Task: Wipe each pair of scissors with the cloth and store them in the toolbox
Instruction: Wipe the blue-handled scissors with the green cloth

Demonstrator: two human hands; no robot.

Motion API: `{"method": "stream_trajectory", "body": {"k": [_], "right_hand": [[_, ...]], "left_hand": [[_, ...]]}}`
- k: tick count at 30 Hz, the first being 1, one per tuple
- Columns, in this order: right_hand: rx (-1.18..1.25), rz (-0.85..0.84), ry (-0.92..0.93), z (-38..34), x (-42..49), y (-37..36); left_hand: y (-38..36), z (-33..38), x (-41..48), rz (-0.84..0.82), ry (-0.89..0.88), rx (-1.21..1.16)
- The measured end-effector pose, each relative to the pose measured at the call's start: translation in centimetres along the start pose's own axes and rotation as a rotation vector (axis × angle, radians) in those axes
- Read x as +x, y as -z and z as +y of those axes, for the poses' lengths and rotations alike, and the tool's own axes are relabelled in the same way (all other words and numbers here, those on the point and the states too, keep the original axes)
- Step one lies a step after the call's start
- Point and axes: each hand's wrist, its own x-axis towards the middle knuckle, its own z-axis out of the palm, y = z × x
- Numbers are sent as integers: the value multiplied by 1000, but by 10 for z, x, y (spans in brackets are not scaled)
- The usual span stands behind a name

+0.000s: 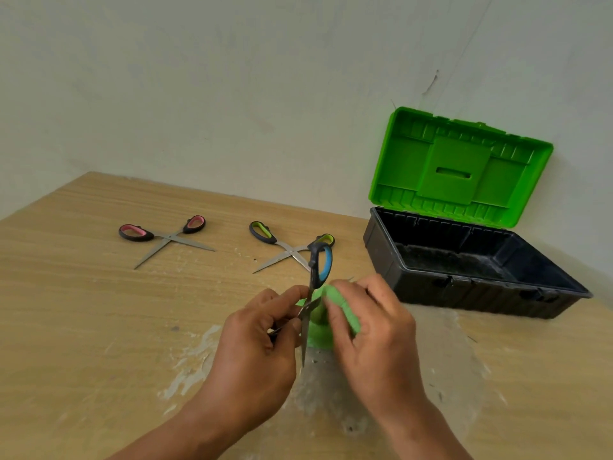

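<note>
My left hand (pixel 255 343) pinches a pair of scissors with blue and grey handles (pixel 320 265) near their pivot, blades spread, one handle up. My right hand (pixel 368 327) grips a green cloth (pixel 341 312) bunched against the blades. Two more pairs lie spread apart on the wooden table: pink-handled scissors (pixel 166 237) at the far left and green-handled scissors (pixel 288 249) in the middle. The toolbox (pixel 464 280) stands open at the right, with a black base and its green lid (pixel 461 167) upright. What I can see of its inside holds nothing.
The wooden table (pixel 99 310) meets a plain wall at the back. Its surface has pale scuffed patches around and under my hands. The toolbox lid leans close to the wall.
</note>
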Motion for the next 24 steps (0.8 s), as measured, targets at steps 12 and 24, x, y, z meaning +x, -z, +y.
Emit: {"method": "stream_trajectory", "body": {"k": [12, 24], "right_hand": [[82, 101, 43, 7, 1, 4], [60, 201, -99, 22, 7, 6]], "left_hand": [[3, 11, 1, 8, 134, -259], [2, 14, 1, -34, 209, -304]]}}
